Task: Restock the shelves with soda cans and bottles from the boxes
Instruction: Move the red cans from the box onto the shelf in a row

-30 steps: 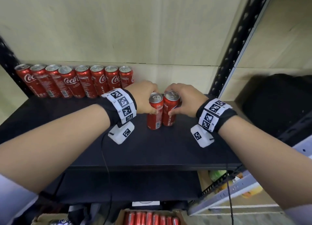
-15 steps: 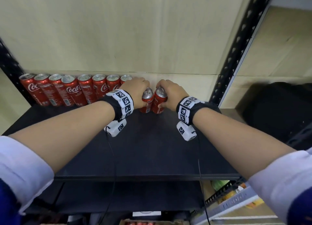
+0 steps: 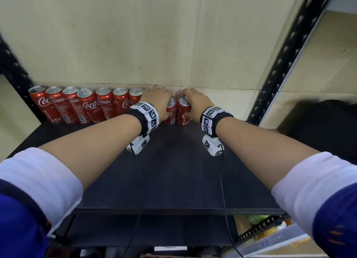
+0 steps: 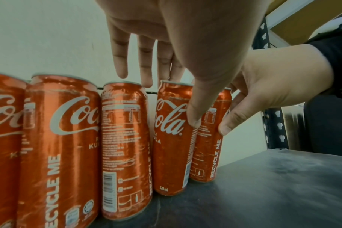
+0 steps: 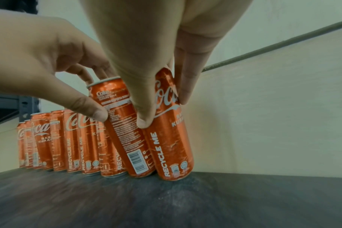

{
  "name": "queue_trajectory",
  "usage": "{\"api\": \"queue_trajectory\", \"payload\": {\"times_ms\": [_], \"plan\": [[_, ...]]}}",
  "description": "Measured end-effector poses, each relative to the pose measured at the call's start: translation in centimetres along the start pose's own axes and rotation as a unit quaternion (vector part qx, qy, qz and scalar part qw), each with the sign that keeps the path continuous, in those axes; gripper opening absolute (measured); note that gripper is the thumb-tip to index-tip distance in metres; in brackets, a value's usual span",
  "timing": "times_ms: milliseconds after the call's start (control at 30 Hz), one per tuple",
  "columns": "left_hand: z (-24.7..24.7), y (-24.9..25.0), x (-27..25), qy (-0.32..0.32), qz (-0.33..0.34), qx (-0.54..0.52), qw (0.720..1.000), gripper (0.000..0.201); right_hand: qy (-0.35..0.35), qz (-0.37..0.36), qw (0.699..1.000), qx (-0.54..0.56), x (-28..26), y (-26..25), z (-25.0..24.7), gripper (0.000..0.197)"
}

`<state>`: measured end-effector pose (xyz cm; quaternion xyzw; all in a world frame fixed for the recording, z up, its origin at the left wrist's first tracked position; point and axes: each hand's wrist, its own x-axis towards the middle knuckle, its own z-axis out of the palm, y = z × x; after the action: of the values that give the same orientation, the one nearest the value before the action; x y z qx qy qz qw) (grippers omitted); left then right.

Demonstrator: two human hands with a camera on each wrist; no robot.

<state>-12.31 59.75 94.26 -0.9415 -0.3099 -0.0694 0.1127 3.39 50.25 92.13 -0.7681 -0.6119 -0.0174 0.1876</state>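
Several red Coca-Cola cans [image 3: 87,107] stand in a row along the back of the black shelf [image 3: 173,170]. At the row's right end my left hand [image 3: 159,102] grips one red can [image 3: 171,112] from above, thumb [image 4: 193,120] on its front and fingers behind it. Right beside it my right hand [image 3: 194,103] grips a second red can [image 3: 183,114], thumb [image 5: 144,121] on the front and fingers [image 5: 185,92] on the far side. Both cans rest with their bases on the shelf, touching each other by the back wall.
A black perforated upright [image 3: 280,64] bounds the shelf on the right, with a dark bulky object [image 3: 328,126] beyond it. Another black upright [image 3: 13,72] stands at the left. Bare shelf lies right of the two cans and in front of the row.
Both hands have carried their cans from the middle of the shelf back to the wall, setting them next to the right end of the row. My arms are stretched further forward.
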Motion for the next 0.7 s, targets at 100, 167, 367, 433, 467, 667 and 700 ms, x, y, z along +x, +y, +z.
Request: {"api": "queue_trajectory", "payload": {"times_ms": [100,167,367,433,467,667,700], "plan": [[0.1,0.0,0.2,0.011,-0.009,0.011,1.000,0.057,0.013,0.012,1.000,0.017,0.2,0.1,0.3,0.076],[0.2,-0.1,0.3,0.021,-0.010,0.019,1.000,0.050,0.022,0.016,0.999,0.020,0.2,0.1,0.5,0.075],[0.8,-0.1,0.4,0.032,-0.010,0.052,0.998,0.052,0.063,0.039,0.997,-0.032,-0.2,-0.2,0.6,0.081],[1.0,0.0,0.1,0.031,-0.009,0.047,0.998,0.057,0.051,0.039,0.997,-0.041,-0.4,-0.1,0.4,0.080],[1.1,-0.1,0.0,0.029,-0.010,0.039,0.999,0.061,0.048,0.037,0.998,-0.036,-0.6,-0.1,0.2,0.079],[1.7,-0.8,-1.8,0.022,0.000,-0.034,0.999,0.079,0.038,0.032,0.999,0.007,-1.9,-0.5,-0.8,0.071],[1.5,-1.0,-2.3,0.027,-0.001,-0.054,0.998,0.079,0.039,0.032,0.999,0.014,-2.2,-0.7,-1.1,0.070]]}}
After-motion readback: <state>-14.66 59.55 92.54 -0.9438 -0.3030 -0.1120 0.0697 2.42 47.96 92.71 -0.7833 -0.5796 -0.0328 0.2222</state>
